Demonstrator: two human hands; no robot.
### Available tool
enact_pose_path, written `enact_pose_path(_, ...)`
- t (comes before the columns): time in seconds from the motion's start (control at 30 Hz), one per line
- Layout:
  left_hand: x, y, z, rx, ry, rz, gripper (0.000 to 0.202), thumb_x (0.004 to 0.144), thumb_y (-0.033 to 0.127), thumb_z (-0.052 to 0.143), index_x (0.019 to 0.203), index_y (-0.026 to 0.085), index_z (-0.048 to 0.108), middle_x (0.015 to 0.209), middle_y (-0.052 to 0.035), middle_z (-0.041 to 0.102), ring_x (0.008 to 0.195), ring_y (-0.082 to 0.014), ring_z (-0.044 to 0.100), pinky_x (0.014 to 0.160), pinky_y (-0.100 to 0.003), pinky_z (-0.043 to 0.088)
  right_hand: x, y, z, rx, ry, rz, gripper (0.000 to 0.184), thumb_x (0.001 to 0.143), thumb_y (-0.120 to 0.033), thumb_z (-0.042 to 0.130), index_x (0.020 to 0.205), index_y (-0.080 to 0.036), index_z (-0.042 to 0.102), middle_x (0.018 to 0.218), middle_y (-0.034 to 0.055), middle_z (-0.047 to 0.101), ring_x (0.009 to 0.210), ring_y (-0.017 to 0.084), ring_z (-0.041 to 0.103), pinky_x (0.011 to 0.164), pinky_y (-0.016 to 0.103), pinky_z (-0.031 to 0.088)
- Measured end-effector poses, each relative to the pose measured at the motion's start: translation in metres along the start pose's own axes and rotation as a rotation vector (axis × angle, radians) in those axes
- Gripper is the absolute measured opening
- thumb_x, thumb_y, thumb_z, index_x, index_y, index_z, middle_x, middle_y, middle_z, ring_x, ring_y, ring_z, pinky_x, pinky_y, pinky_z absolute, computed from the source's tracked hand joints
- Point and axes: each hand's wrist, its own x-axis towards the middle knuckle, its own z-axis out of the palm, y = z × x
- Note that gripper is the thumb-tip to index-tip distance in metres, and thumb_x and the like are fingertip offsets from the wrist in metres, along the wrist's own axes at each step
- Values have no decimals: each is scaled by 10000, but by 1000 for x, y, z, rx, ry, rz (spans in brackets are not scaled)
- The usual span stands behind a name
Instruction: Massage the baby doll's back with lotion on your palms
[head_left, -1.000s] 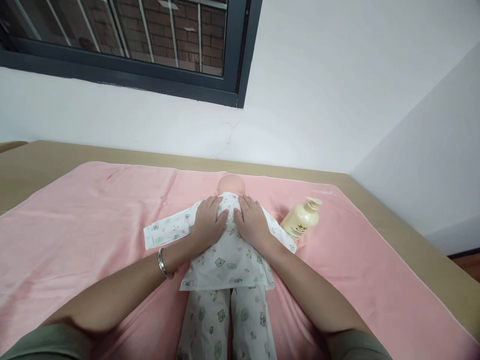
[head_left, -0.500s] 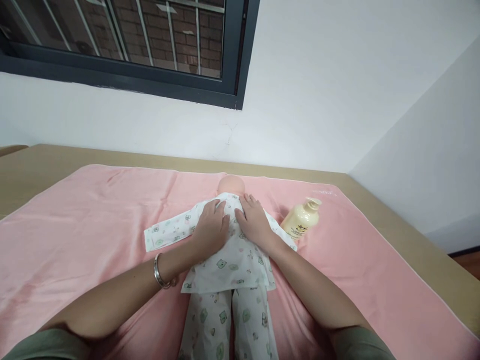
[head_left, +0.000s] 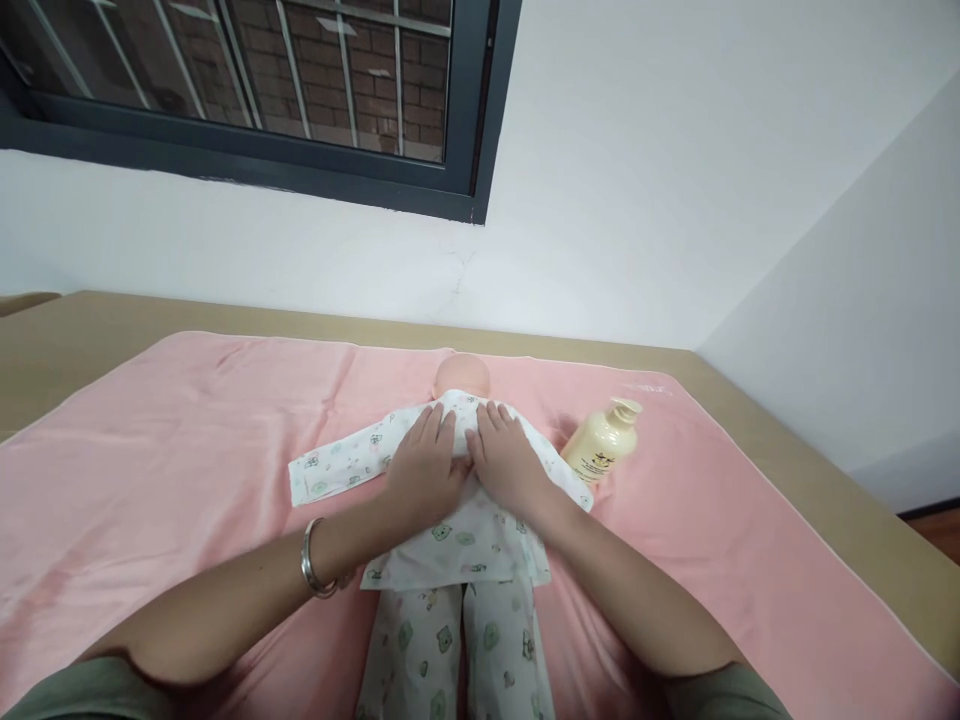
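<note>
A baby doll (head_left: 462,374) lies stretched out in front of me, its head at the far end and only bare scalp showing. It wears a white printed top (head_left: 465,552) and matching trousers (head_left: 427,655). My left hand (head_left: 426,465) rests flat on the upper part of the top, fingers extended toward the head. Beside it, my right hand (head_left: 510,458) also lies flat on the top, and the two thumbs meet or nearly meet in the middle. Neither hand grasps anything. A silver bangle (head_left: 311,560) circles my left wrist.
A pale yellow pump bottle (head_left: 604,440) leans or lies by the doll's right-hand sleeve. Beneath everything is a pink cloth (head_left: 225,430) over a wooden table (head_left: 847,490). A white wall (head_left: 600,200) and a dark-framed window (head_left: 465,180) stand behind.
My hands have shifted slightly on the doll's top; the right one has come down a little toward me, and the thumbs are closer together. Doll and bottle stay put.
</note>
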Motion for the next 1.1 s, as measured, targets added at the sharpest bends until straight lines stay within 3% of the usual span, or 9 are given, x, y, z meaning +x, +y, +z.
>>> enact_pose_path(0.17,19,-28,4,-54,-38,188,427,922,194,322,1218,106,618,1327,-197,599,1352,-321,461,1135,-573,388,-21,-14,3,-34,45,-55,540,1023,-317,325,1496,-71,407,1559,213,374,1454,369,323,1165,527,284)
enact_pose_path(0.3,7,-11,7,-39,57,15,484,956,239,328,1385,67,475,1442,-230,498,1408,-349,396,1126,-590,388,3,3,6,10,42,11,528,1021,-302,312,1493,-86,410,1538,201,415,1438,343,355,1151,532,287)
enact_pose_path(0.4,1,0,7,-78,38,-30,502,950,288,391,1416,110,451,1499,-204,448,1427,-349,377,1140,-571,379,18,13,11,31,50,14,533,1020,-302,309,1496,-79,394,1536,194,423,1437,325,356,1152,536,275)
enact_pose_path(0.57,18,-17,11,-195,34,-127,459,958,321,366,1330,109,530,1386,-180,575,1337,-308,490,1155,-533,373,15,11,23,47,121,29,527,1024,-294,283,1493,-84,400,1539,175,426,1443,311,342,1173,537,232)
enact_pose_path(1.1,19,-25,18,-213,114,-111,440,959,338,380,1320,147,545,1354,-153,600,1310,-301,507,1123,-544,402,14,12,27,97,175,20,518,1021,-326,298,1475,-119,438,1517,142,468,1424,293,366,1173,504,236)
